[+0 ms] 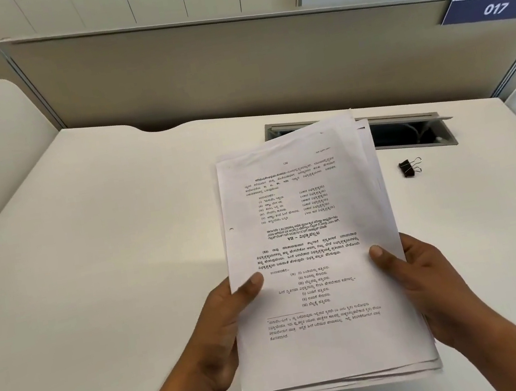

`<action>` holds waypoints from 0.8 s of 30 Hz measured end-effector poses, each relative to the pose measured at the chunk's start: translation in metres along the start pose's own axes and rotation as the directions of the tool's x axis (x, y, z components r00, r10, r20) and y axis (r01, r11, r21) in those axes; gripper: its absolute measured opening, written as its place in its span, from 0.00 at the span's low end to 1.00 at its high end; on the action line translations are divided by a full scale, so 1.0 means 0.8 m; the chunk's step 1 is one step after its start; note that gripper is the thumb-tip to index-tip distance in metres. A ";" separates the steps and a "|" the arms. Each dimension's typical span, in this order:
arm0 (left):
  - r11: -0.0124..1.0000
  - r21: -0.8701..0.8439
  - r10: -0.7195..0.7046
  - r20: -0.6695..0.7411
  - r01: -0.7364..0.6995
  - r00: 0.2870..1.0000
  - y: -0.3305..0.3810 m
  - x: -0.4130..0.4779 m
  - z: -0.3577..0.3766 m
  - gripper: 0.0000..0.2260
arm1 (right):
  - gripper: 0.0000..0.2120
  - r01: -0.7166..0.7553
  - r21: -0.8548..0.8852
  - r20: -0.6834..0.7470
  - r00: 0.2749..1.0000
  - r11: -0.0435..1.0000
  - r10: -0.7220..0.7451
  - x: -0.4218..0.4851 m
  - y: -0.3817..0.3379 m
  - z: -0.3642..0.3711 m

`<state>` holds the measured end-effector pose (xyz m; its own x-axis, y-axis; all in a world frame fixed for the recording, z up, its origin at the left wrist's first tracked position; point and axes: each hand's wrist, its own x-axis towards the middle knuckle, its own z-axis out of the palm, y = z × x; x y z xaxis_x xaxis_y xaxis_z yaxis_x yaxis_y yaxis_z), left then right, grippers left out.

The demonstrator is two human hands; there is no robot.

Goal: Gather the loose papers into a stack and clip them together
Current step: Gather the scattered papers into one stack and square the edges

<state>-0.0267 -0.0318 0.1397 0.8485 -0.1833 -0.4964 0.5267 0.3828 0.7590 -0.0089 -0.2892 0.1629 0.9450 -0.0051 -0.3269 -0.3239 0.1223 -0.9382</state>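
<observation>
A stack of white printed papers (312, 241) is held up above the desk, its sheets slightly fanned at the top and bottom edges. My left hand (227, 323) grips the stack's left edge, thumb on the top page. My right hand (425, 283) grips the right edge the same way, fingers hidden behind the sheets. A black binder clip (409, 167) with silver handles lies on the desk to the right of the stack, apart from both hands.
The white desk (106, 255) spreads wide to the left. An open cable slot (410, 132) sits behind the papers. A grey partition wall (227, 63) with a blue "017" sign (491, 8) closes the back.
</observation>
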 end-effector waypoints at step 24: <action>0.988 0.054 0.156 -0.290 -0.147 0.944 -0.017 -0.008 -0.063 0.13 | 0.45 -0.458 -0.880 -0.457 0.889 0.130 0.035 0.032 0.106 -0.071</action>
<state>-0.0415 0.0100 0.1113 0.8688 0.1491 -0.4721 0.3981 0.3564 0.8453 -0.0147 -0.3350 0.0688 0.8079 -0.4539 -0.3758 -0.5140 -0.8547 -0.0728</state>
